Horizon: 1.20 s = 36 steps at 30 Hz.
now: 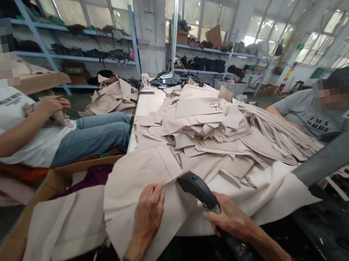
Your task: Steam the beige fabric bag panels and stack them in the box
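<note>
My left hand [150,209] is closed on the edge of a large beige fabric piece [135,174], which spreads over the near end of the table. In my right hand [229,216] is a black handheld tool [198,188] with a curved, nozzle-like head. Its tip meets the fabric edge just right of my left fingers; its exact kind is not clear. The lower part of the tool runs down beneath my right wrist. Beyond both hands lies a heap of beige cut pieces [202,121], some with small gold-coloured metal clasps [200,140].
Left of me stands a cardboard box [54,178] with beige pieces [73,221] and dark purple cloth. Long beige strips [274,132] lie at the right. A grey bar [339,146] crosses the right side. Co-workers sit left and right; shelves [90,58] stand behind.
</note>
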### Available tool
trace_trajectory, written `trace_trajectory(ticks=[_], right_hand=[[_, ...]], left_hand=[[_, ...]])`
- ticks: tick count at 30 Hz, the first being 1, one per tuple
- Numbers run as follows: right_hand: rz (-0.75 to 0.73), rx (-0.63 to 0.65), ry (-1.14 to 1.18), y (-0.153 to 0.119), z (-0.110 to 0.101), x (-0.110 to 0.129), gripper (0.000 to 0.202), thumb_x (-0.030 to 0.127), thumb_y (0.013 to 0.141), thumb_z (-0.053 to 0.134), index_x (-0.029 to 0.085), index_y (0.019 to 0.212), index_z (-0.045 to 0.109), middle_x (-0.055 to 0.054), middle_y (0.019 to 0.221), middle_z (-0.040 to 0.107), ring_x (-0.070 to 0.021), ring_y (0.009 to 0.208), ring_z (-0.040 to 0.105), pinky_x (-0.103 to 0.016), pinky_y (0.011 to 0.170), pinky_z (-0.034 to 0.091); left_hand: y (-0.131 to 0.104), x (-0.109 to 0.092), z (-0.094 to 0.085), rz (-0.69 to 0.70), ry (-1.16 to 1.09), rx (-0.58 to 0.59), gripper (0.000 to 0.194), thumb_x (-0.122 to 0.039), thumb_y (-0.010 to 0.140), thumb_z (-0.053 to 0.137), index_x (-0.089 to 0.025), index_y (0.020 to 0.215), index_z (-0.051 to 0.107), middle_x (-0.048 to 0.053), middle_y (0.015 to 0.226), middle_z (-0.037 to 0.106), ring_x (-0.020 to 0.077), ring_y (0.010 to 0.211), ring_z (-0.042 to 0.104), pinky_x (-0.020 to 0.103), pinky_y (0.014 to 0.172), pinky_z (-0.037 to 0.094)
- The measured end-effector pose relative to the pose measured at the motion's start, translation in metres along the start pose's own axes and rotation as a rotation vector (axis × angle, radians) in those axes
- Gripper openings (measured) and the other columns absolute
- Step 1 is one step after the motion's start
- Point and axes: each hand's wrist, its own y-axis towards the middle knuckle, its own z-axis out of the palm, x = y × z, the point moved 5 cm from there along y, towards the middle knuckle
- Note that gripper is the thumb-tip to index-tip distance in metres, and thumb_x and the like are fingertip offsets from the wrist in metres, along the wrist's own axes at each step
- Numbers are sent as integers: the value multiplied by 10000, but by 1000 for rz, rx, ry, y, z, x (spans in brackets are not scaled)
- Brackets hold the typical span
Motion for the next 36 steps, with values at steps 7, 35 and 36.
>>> trace_trajectory(ticks=[7, 35, 36], right_hand=[[-11, -134, 7, 20, -38, 13, 80, 225, 782, 517, 198, 799, 444, 59, 509, 545, -100, 418, 526, -189, 417, 450], [-14, -45, -53, 8, -5, 16, 93, 234, 778, 511, 189, 826, 446, 58, 505, 530, -109, 408, 540, -191, 383, 448], [-10, -6, -54, 5, 2, 14, 94, 223, 770, 514, 188, 825, 447, 58, 509, 532, -106, 410, 540, -186, 385, 444]], left_hand=[[6, 3, -1, -98, -48, 106, 253, -269, 914, 413, -151, 1055, 588, 78, 917, 602, 219, 898, 565, 356, 828, 456], [5, 9, 1, -91, -65, 17, 159, -268, 876, 460, -179, 966, 555, 84, 946, 617, 219, 895, 591, 345, 813, 470], [3, 11, 2, -80, -57, 10, 164, -281, 877, 460, -180, 969, 551, 87, 954, 618, 222, 905, 594, 349, 815, 472]])
